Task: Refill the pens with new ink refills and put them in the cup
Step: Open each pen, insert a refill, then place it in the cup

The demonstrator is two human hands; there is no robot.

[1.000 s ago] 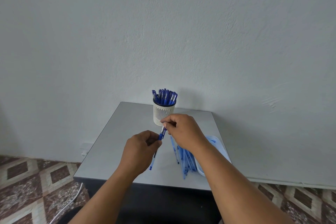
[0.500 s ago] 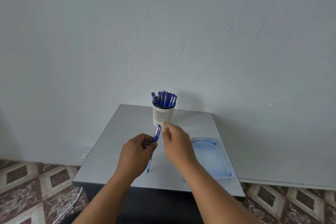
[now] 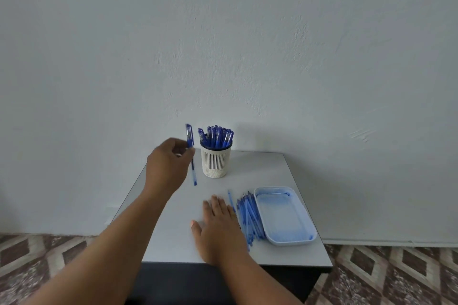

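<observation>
The left hand (image 3: 168, 164) pinches a capped blue pen (image 3: 190, 153) near its cap, holding it upright just left of the white slotted cup (image 3: 216, 162) (already crowded with blue pens (image 3: 216, 136)). The right hand (image 3: 220, 223) lies flat with fingers straight on the grey table (image 3: 260, 171), touching the pile of blue refills (image 3: 249, 215) beside a pale blue tray (image 3: 285, 216).
</observation>
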